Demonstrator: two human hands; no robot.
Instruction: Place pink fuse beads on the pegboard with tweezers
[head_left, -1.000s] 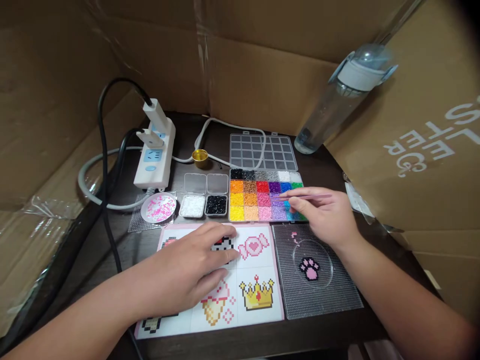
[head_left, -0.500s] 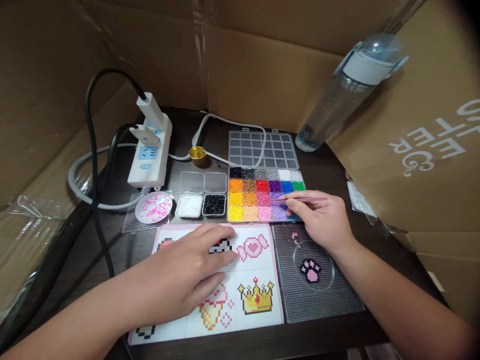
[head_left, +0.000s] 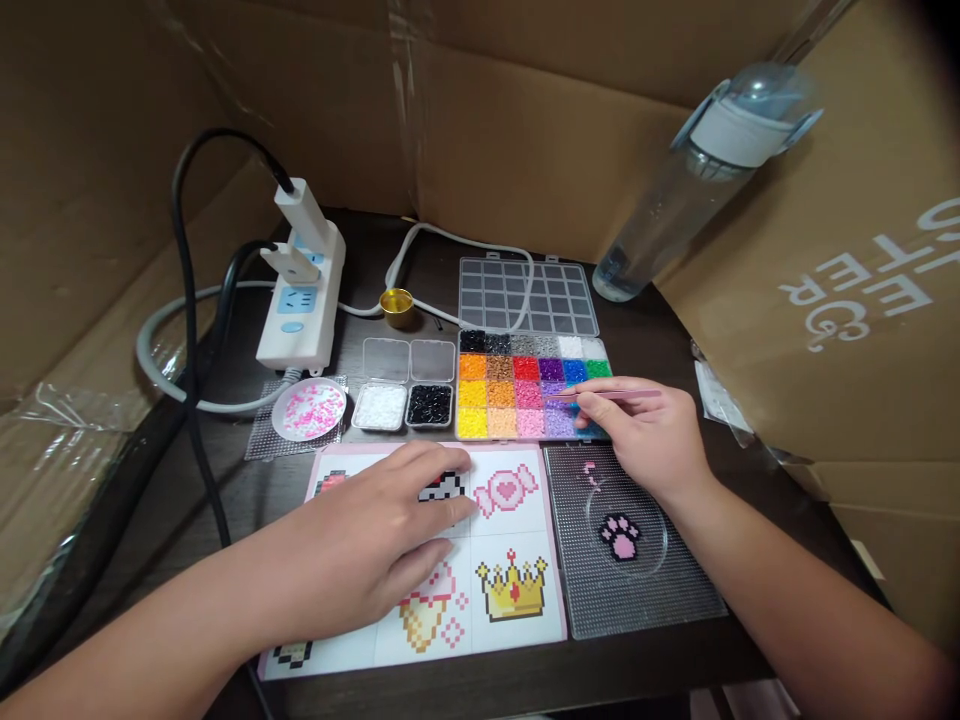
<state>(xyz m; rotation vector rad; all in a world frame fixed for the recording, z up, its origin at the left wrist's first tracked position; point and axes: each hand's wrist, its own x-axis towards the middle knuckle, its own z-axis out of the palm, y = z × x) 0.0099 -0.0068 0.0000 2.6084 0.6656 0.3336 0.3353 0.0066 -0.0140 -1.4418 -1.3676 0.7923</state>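
Pink tweezers (head_left: 634, 393), pinched in my right hand (head_left: 651, 440), over the bead tray (head_left: 510, 438), frame centre; my left hand (head_left: 375, 530) lies spread on the pattern sheet (head_left: 495, 542). Apparent step: colour selection, calling for precise aim.

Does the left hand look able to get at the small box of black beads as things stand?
Probably yes: the left hand rests on the pattern sheet, near the small box of black beads; its clear lid looks open, and nothing visible blocks the way.

Right hand (head_left: 654, 438): tweezers (head_left: 626, 394), apparently over beads (head_left: 556, 423) | left hand (head_left: 379, 535): on pattern sheet (head_left: 495, 545)
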